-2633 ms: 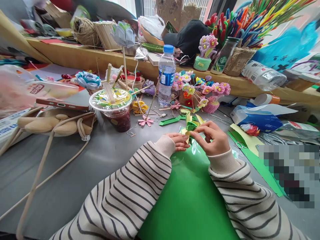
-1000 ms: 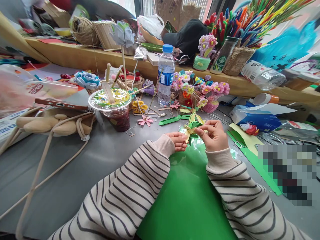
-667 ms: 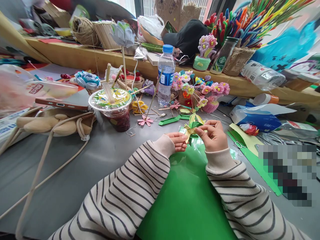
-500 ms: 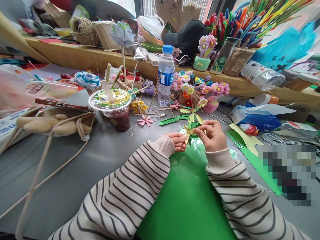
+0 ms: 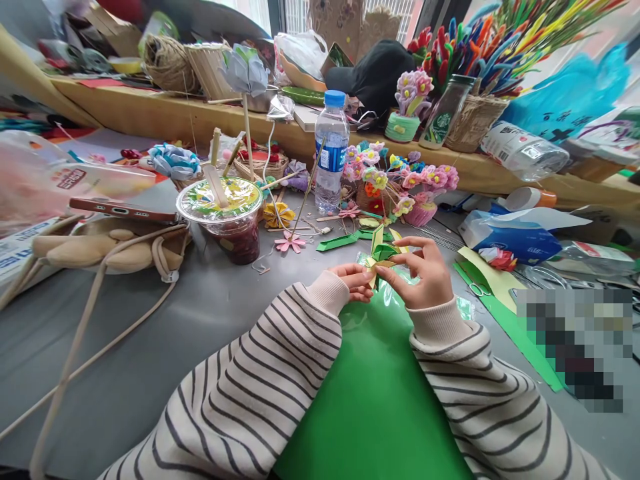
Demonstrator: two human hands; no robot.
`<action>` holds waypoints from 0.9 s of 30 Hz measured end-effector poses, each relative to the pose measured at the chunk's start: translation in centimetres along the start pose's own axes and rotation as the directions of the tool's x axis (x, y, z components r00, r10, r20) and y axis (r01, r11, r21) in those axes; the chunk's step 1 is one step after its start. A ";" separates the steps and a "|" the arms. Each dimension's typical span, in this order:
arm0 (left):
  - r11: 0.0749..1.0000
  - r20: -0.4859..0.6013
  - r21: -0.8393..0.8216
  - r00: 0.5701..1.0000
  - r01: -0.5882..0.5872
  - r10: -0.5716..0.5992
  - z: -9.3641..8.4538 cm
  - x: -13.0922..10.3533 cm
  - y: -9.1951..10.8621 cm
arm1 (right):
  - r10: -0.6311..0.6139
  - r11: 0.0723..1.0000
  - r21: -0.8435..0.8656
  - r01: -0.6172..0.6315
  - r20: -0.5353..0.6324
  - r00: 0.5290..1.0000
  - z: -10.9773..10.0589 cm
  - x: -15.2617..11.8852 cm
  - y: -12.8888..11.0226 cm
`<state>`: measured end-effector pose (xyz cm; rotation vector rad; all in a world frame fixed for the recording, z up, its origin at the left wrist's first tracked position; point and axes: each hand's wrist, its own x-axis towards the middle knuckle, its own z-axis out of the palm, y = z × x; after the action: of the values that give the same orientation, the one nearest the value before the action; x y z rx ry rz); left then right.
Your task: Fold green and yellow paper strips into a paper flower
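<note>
Between my hands is a yellow and green folded paper flower [image 5: 384, 251], with pointed petals sticking up. My left hand [image 5: 353, 280] pinches its lower left side, thumb on top. My right hand [image 5: 423, 275] reaches in from the right, thumb and index finger closed on a yellow petal low at the front, the other fingers raised. Below both hands lies a glossy green sheet [image 5: 380, 393]. Folded green paper strips [image 5: 337, 243] rest on the table just beyond my left hand.
A lidded drink cup [image 5: 220, 213] and a water bottle [image 5: 331, 153] stand behind my hands. Crafted flowers [image 5: 400, 177] crowd the back. On the right lie scissors [image 5: 479, 289], green and yellow paper [image 5: 520, 337] and a blue tissue pack [image 5: 515, 237]. A corded bag [image 5: 110, 250] sits left.
My right hand's thumb and index finger have shifted left and down, from the flower's right side to a petal at its front near my left thumb. My left hand stays almost still.
</note>
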<state>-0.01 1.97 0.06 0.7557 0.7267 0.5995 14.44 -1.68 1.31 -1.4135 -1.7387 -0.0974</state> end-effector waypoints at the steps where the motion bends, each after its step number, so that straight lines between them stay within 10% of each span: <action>1: 1.000 -0.001 0.000 1.000 0.003 -0.003 0.0 0.0 0.0 | -0.007 1.000 0.003 0.007 -0.001 1.000 0.0 0.0 0.0; 20: 0.996 -0.012 -0.069 0.998 0.056 -0.057 0.1 0.1 0.3 | 0.273 0.951 0.193 -0.243 -0.147 0.951 0.9 -0.9 -0.3; 27: 0.998 -0.053 -0.024 0.997 0.062 -0.063 0.5 0.0 0.1 | 0.246 0.919 0.319 -0.231 -0.005 0.969 1.2 -0.8 0.3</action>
<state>0.34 1.87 0.36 0.6954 0.7894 0.5721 13.97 -1.51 -0.13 -1.3584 -1.4552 0.2706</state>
